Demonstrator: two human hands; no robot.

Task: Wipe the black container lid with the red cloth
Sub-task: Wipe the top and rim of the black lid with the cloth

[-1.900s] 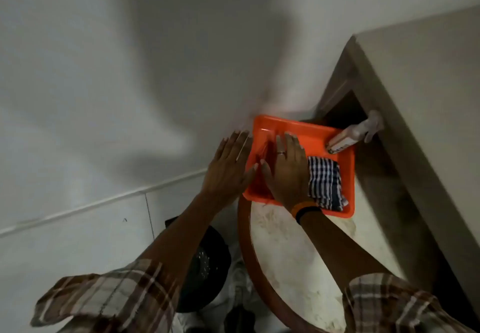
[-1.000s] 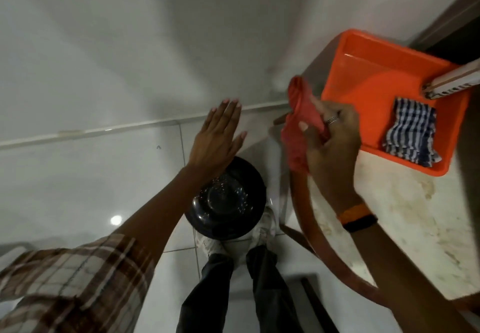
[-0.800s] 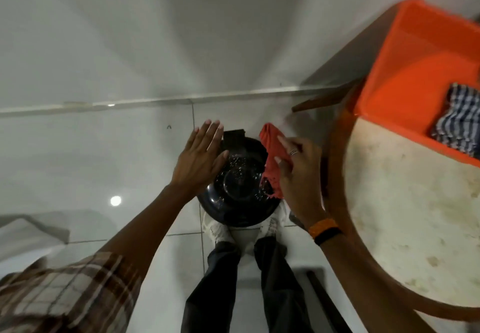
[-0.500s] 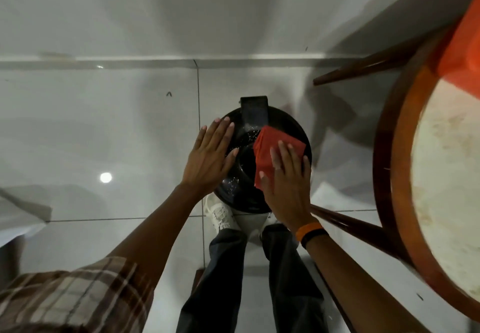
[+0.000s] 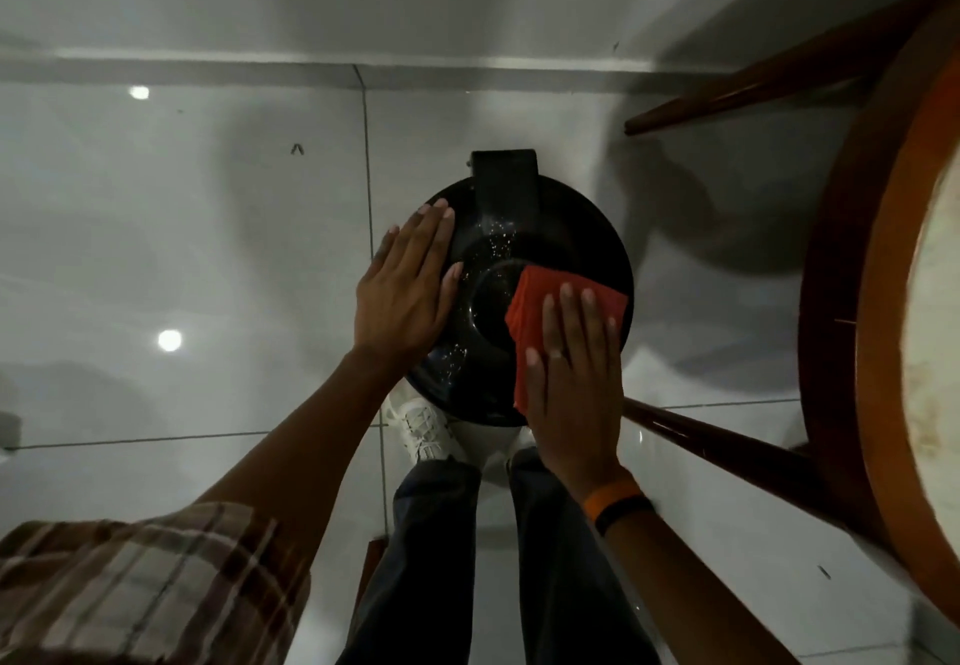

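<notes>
Black container lid (image 5: 540,269), head view: one round, glossy lid seen from directly above, standing on the pale tiled floor (image 5: 208,249) just ahead of the person's white shoes (image 5: 423,428). Its rectangular hinge tab (image 5: 506,181) points toward the wall at the top of the frame, giving the only long axis; pale specks dot the lid's surface. The container beneath is hidden, so its contents cannot be told. One red cloth (image 5: 545,301), folded, lies on the lid's right half. Two hands are present: the left hand (image 5: 408,295) rests flat on the lid's left edge, fingers extended, grasping nothing; the right hand (image 5: 571,384) presses flat on the cloth, fingers straight rather than curled around it. One round wooden table (image 5: 841,301) stands at right.
</notes>
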